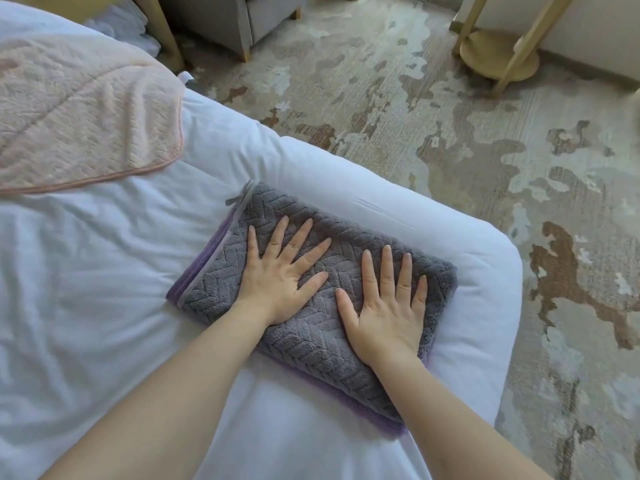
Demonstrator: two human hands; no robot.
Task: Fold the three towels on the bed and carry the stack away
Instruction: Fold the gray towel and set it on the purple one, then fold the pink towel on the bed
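The grey towel (214,282) lies folded into a tidy rectangle near the corner of the bed (104,289), set squarely on a purple towel (388,426) whose edges peek out along its left and near sides. Stacking them this way makes one bundle that can be lifted in a single go, and keeping it close to the bed's corner puts it within easy reach.

Both hands lie flat on top of the grey towel. The left hand (277,275) has its fingers fanned wide and straight over the middle of the towel. The right hand (384,313) is beside it, nearer the right edge, fingers straight and a little closer together. Neither one grips or pinches anything; the palms press down, most likely to smooth the pile and squeeze the folds flat so the stack holds its shape.

The pink towel (79,109) is well apart, up at the far left of the bed. It looks spread out or only loosely folded, though that corner of the view is too cropped to be sure. By that reading it is the one left to do before anything gets carried off
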